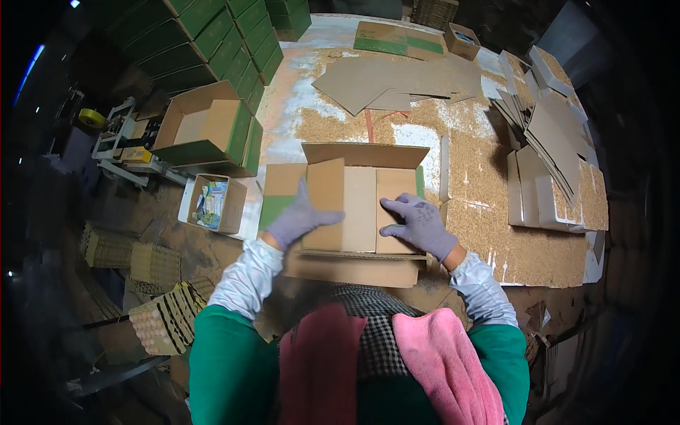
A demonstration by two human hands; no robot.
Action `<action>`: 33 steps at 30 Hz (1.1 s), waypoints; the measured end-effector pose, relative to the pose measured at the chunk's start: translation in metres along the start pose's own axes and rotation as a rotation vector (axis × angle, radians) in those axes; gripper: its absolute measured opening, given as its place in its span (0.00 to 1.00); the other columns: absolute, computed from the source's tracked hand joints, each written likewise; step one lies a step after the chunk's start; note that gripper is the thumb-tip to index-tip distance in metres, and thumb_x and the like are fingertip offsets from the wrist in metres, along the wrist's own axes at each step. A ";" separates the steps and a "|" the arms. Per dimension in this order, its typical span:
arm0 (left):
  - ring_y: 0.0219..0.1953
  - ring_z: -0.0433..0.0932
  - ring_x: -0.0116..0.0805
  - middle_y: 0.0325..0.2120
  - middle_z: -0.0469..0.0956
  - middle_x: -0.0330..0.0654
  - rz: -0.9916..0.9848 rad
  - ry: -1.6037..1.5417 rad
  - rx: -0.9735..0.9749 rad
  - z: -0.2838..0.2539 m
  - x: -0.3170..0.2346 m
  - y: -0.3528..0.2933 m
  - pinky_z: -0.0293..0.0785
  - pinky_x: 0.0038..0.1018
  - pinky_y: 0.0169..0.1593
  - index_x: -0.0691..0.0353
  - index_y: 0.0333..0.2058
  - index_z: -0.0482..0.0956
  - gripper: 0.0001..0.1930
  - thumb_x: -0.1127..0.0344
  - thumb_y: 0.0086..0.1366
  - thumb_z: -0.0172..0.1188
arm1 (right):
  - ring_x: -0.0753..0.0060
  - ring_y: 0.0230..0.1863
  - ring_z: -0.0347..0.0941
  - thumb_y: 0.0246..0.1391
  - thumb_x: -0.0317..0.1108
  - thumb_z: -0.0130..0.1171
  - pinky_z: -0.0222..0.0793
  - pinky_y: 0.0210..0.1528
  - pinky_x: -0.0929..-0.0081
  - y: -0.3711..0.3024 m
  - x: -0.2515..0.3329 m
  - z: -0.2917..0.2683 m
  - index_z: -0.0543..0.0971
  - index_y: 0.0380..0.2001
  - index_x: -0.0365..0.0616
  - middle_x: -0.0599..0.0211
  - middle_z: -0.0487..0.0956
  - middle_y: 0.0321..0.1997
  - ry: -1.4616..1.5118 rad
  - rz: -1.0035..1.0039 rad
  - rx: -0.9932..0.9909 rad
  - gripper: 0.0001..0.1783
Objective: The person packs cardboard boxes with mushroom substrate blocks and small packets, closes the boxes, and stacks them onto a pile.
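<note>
A brown and green cardboard carton [360, 185] lies in front of me at the table's near edge. Its far flap stands up, its near flap hangs outward, and the two side flaps are folded inward with a gap between them. My left hand [301, 216], in a grey glove, rests on the left flap with thumb and fingers spread. On the right flap lies my right hand [419, 223], also gloved, its thumb and forefinger apart and its other fingers partly hidden. Neither hand grasps anything visible.
Grain-like litter covers much of the white table [418, 134]. Flat cardboard sheets [404, 76] lie beyond the carton. White foam boxes [559, 205] stand at right. At left are stacked green cartons [212, 42], a box of packets [219, 205] and egg trays [159, 326].
</note>
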State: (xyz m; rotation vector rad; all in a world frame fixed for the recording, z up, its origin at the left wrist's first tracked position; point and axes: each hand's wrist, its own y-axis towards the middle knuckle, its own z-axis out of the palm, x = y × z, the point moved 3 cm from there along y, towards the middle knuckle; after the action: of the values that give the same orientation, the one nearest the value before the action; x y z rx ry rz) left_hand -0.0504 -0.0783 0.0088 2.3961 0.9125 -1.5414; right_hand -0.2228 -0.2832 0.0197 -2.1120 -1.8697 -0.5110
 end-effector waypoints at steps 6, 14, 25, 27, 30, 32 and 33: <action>0.59 0.64 0.41 0.56 0.66 0.51 -0.067 -0.324 -0.246 0.014 0.037 -0.007 0.62 0.32 0.61 0.70 0.63 0.51 0.52 0.56 0.47 0.74 | 0.49 0.66 0.51 0.54 0.53 0.58 0.47 0.67 0.60 -0.032 -0.036 0.049 0.48 0.67 0.36 0.46 0.58 0.64 0.633 0.495 -0.014 0.48; 0.55 0.67 0.36 0.52 0.70 0.46 0.139 -0.846 -0.132 -0.117 0.020 0.003 0.64 0.29 0.58 0.70 0.59 0.61 0.39 0.60 0.54 0.70 | 0.67 0.53 0.70 0.53 0.37 0.60 0.65 0.57 0.72 0.030 0.031 0.020 0.61 0.61 0.36 0.62 0.71 0.54 1.548 0.709 -0.264 0.35; 0.50 0.72 0.33 0.47 0.76 0.45 -0.065 -0.532 -0.403 -0.366 0.237 -0.036 0.68 0.25 0.53 0.67 0.52 0.73 0.31 0.63 0.48 0.71 | 0.70 0.52 0.68 0.50 0.33 0.60 0.66 0.56 0.74 0.284 0.164 0.060 0.47 0.68 0.42 0.62 0.68 0.55 1.355 0.090 -0.412 0.47; 0.44 0.75 0.33 0.43 0.77 0.44 0.042 -0.253 -0.443 -0.363 0.238 -0.034 0.70 0.25 0.50 0.69 0.49 0.74 0.29 0.65 0.48 0.70 | 0.66 0.56 0.67 0.49 0.30 0.60 0.64 0.59 0.71 0.315 0.200 0.076 0.53 0.66 0.41 0.59 0.69 0.56 1.511 0.050 -0.216 0.42; 0.40 0.74 0.33 0.40 0.77 0.45 -0.195 -0.405 -0.545 -0.357 0.243 -0.045 0.70 0.26 0.47 0.73 0.46 0.73 0.26 0.64 0.50 0.69 | 0.63 0.57 0.67 0.47 0.33 0.65 0.64 0.58 0.72 0.367 0.195 0.142 0.54 0.65 0.39 0.56 0.69 0.56 1.533 0.143 -0.171 0.44; 0.40 0.73 0.33 0.38 0.77 0.46 -0.118 -0.398 -0.582 -0.353 0.257 -0.043 0.70 0.26 0.47 0.74 0.45 0.73 0.27 0.62 0.50 0.69 | 0.63 0.55 0.68 0.47 0.40 0.68 0.66 0.56 0.73 0.380 0.222 0.141 0.54 0.63 0.34 0.54 0.70 0.55 1.641 0.335 -0.152 0.47; 0.39 0.73 0.33 0.36 0.77 0.46 -0.028 -0.399 -0.623 -0.352 0.255 -0.039 0.70 0.27 0.46 0.74 0.44 0.72 0.28 0.61 0.50 0.69 | 0.63 0.55 0.69 0.46 0.40 0.69 0.66 0.55 0.73 0.383 0.225 0.136 0.54 0.62 0.32 0.54 0.71 0.54 1.559 0.336 -0.202 0.47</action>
State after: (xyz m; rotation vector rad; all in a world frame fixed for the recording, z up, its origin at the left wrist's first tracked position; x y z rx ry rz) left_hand 0.2731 0.2093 -0.0423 1.5881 1.1214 -1.3970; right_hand 0.1906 -0.0728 0.0060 -1.1885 -0.5474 -1.6154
